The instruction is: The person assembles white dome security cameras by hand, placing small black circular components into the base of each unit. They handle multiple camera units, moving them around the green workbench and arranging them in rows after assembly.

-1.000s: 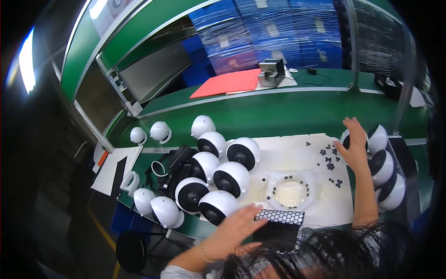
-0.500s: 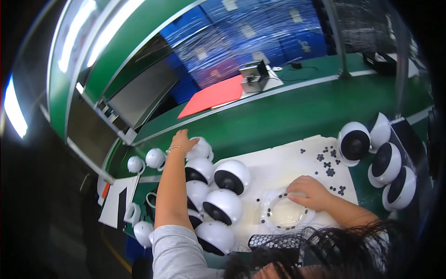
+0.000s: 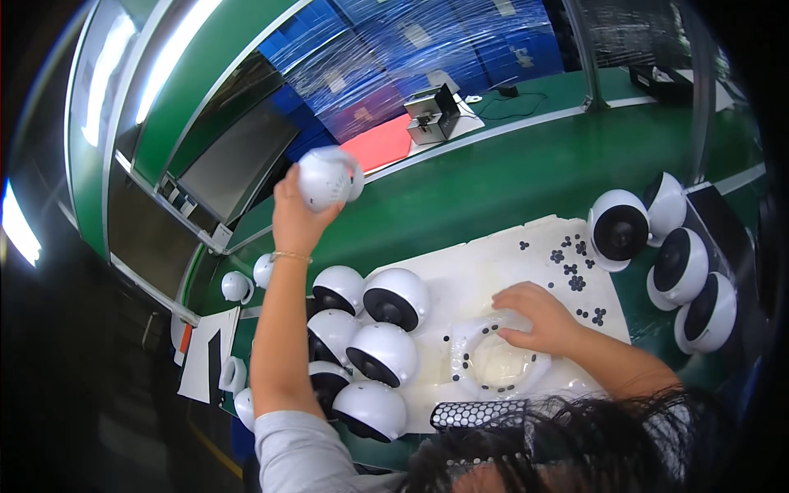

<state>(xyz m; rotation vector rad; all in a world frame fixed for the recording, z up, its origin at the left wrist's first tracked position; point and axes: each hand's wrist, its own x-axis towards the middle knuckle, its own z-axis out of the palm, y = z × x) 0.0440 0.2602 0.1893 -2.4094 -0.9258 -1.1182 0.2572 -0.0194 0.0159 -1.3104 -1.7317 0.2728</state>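
My left hand is raised above the green bench, its fingers wrapped round a white rounded camera housing. Below it stands a group of white ball-shaped housings with black fronts, set close together. My right hand hovers at the upper right edge of a clear ring-shaped holder dotted with small black pads; its thumb and fingers are apart with nothing between them. The holder lies on a large pale sheet. Small clusters of black rubber feet are scattered on the sheet's right side.
More black-fronted housings stand at the right edge. Smaller white pieces sit at the far left. A roll with a white honeycomb pattern lies nearest me. At the back are a metal box, a red sheet and wrapped blue crates.
My left hand has lifted the white housing up off the bench from behind the group. My right hand has shifted slightly at the ring, its fingers spreading wider. The whole view has tilted a little.
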